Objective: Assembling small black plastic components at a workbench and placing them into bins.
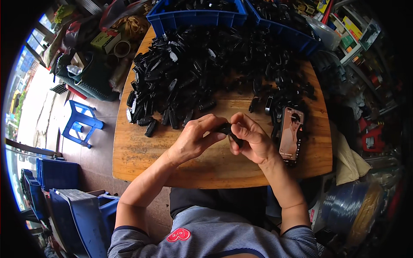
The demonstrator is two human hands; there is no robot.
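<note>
Small black plastic part (226,129) pinched between 2 hands over a wooden table.

The part is dark, glossy and short, mostly hidden by fingers, so its exact shape cannot be told. The left hand (195,139) grips its left end with thumb and fingertips; the right hand (253,139) closes on its right end, with a bit of black showing below the thumb. It is held just above the bare tabletop, near the front edge of a big heap of similar black parts.
</note>
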